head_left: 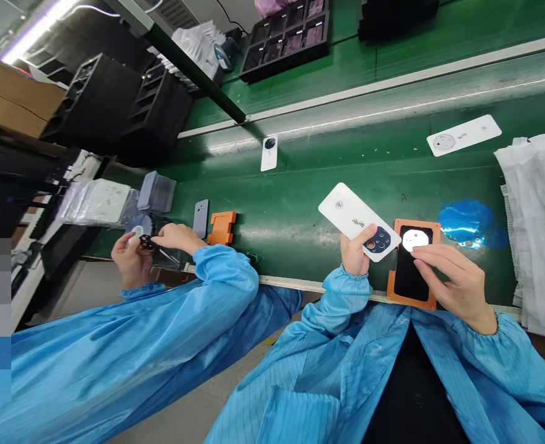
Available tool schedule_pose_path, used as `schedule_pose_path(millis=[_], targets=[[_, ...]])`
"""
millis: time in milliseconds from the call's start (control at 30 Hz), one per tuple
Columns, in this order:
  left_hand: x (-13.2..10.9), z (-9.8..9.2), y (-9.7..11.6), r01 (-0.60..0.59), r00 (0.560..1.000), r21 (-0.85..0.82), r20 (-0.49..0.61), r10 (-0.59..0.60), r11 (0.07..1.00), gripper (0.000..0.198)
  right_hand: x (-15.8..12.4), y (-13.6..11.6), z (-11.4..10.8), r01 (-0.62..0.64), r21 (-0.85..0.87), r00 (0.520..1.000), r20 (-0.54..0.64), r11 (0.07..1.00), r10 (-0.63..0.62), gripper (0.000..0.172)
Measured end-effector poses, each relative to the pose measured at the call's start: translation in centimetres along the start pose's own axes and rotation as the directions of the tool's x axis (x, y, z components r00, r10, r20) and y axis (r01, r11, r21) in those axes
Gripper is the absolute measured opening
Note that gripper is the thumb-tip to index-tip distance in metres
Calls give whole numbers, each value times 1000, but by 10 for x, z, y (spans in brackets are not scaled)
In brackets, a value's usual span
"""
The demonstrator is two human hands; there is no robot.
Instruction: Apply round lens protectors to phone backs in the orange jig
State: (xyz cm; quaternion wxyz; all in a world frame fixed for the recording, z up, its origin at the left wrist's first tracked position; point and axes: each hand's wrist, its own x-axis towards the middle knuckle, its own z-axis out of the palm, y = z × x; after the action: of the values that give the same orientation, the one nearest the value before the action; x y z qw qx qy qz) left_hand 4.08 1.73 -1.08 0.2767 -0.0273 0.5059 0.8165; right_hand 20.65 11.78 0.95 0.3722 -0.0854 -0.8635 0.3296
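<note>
My left hand (356, 251) is closed on a white phone-shaped panel (349, 213) with a dark round camera section at its lower right end. The panel is tilted above the bench. My right hand (457, 280) has its fingertips together at the lower edge of a white disc (415, 239). This disc lies at the top of a black phone-shaped piece (410, 274), which sits in an orange frame (434, 302) at the bench's front edge. A corner of the white panel reaches the frame's upper left side.
At left, another person's hands (177, 237) hold a dark round part near an orange fixture (222, 227) and a grey panel (201, 217). White panels (464, 135) (269, 153) lie farther back. Blue film (467, 222) and white sleeves (536, 228) are at right.
</note>
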Motion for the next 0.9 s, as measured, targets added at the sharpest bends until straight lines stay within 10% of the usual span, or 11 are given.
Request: schedule_pose_path(millis=[300, 900], targets=[[-33, 5, -28, -140, 965, 379, 258, 41, 915, 53, 5, -4, 22, -169, -204, 978, -157, 964, 138, 7], [-47, 13, -24, -234, 932, 330, 344, 114, 915, 43, 15, -8, 19, -253, -192, 952, -224, 948, 209, 10]])
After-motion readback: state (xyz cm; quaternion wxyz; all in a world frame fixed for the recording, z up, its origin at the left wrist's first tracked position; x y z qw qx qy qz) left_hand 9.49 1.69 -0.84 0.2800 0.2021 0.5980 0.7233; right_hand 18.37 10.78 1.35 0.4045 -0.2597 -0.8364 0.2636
